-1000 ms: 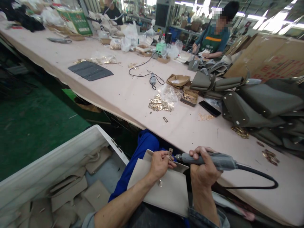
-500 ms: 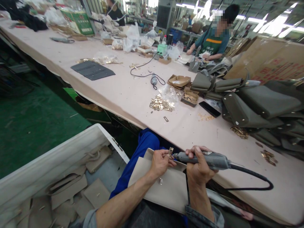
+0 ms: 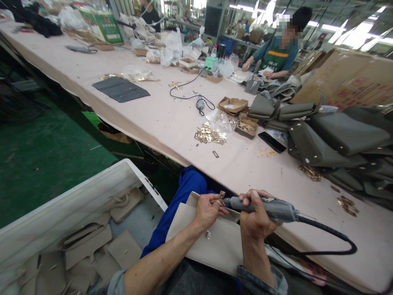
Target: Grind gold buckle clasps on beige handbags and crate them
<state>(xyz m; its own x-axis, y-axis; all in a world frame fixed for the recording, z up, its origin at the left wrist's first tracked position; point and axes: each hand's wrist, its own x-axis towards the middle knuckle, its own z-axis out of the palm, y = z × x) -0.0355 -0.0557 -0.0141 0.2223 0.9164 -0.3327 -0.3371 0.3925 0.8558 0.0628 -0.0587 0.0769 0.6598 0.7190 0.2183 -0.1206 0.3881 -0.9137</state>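
Note:
On my lap lies a beige bag (image 3: 196, 229) with a small metal fitting on its front. My left hand (image 3: 208, 209) is closed at the bag's top edge, pinching a small gold-coloured metal plate (image 3: 221, 195). A grey electric screwdriver (image 3: 267, 208) is gripped in my right hand (image 3: 257, 217), lying nearly level with its tip pointing left. That tip meets or nearly meets the plate beside my left fingers; a screw there is too small to make out. From the tool's rear a black cable loops away to the right.
Beside my left arm a white bin (image 3: 135, 176) holds beige bag pieces. On the table (image 3: 172, 131) are a pile of metal plates (image 3: 210, 134), small cardboard boxes (image 3: 246, 127), a phone (image 3: 272, 141) and dark bags (image 3: 325, 139). Across it, a person (image 3: 278, 57) works.
The screwdriver's cable has sagged slightly lower and further right. Both hands, the plate and the bag stay almost where they were; the view has shifted a little.

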